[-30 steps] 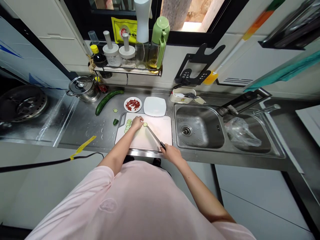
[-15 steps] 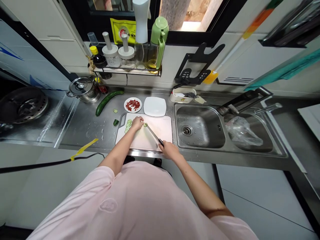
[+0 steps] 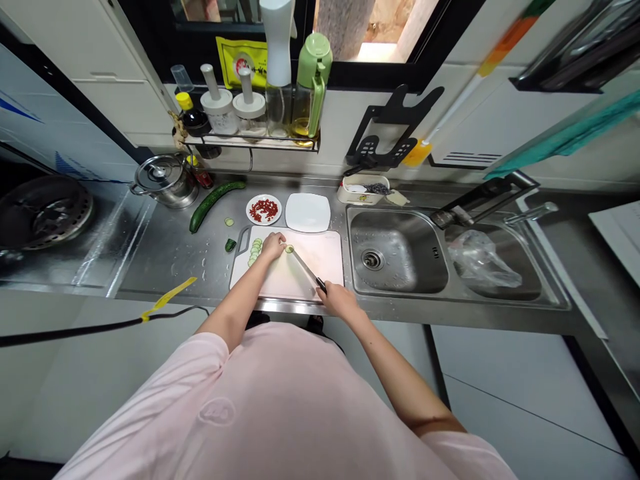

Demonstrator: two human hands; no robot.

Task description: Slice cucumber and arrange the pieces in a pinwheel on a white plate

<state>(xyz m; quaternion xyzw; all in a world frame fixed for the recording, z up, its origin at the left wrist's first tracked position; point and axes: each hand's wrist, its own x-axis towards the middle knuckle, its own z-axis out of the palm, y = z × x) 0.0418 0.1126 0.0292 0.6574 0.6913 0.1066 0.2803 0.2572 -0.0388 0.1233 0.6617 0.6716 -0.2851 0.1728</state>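
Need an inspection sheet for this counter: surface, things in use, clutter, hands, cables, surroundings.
Surface: steel counter, water drops on it; white cutting board on top.
Things in use: knife, tip end by a cucumber slice; row of cucumber slices on the board's left.
Clutter: cucumber end and long cucumber on the counter, left of the board.
Hands: right hand grips the knife handle; left hand over the board, grip unclear.
Cables: black cord, yellow tag, lower left.
Surroundings: sink right, lidded pot left.
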